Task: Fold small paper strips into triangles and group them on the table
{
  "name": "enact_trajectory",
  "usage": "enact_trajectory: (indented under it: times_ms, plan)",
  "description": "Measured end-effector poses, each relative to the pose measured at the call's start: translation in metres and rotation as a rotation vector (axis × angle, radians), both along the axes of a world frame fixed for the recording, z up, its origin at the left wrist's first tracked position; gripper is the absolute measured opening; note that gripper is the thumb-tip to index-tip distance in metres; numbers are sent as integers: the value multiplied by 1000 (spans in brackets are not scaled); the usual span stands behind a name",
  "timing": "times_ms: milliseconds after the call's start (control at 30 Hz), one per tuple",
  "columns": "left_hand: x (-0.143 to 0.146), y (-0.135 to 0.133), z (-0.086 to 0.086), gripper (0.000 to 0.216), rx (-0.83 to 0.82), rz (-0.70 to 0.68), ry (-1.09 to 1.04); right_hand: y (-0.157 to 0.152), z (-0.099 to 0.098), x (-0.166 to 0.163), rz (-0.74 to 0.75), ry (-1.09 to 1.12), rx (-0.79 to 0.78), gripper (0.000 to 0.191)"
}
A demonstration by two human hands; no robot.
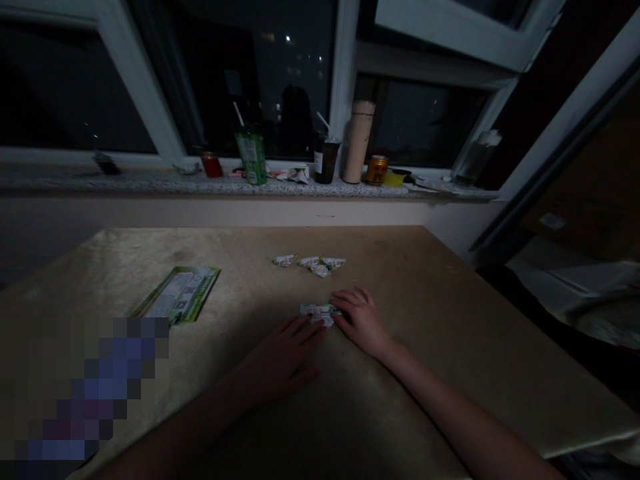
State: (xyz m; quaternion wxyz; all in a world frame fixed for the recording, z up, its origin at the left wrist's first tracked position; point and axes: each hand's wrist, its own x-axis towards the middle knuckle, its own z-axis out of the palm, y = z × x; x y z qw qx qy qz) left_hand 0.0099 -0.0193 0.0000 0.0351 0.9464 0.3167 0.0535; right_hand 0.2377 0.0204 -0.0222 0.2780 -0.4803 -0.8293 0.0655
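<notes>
A small folded piece of printed paper (317,312) lies on the tan table (425,320) between my hands. My left hand (280,357) lies flat, fingers stretched out, fingertips touching the paper's near left edge. My right hand (361,319) rests palm down with fingers spread, pressing on the paper's right end. Further back lie two or three other small folded paper pieces (313,264), untouched.
A green and white leaflet (177,301) lies at the left of the table. On the stone windowsill (100,181) stand a green cup with a straw (253,157), a dark cup (326,159), a tall beige flask (358,141), cans and clutter. Dark windows behind.
</notes>
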Motion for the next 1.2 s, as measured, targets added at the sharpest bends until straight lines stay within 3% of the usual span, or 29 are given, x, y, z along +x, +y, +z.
enact_trajectory:
  times_ms: [433, 800, 1200]
  plan:
    - [-4, 1, -4, 68, 8, -5, -18, 2, -4, 0, 127, 290, -131, 23]
    - [0, -5, 2, 75, -26, 29, 20, -16, 6, 3, 269, 111, -89, 41]
    - [8, -11, 7, 80, -83, 74, 28, -33, 5, -1, 234, -46, -61, 42]
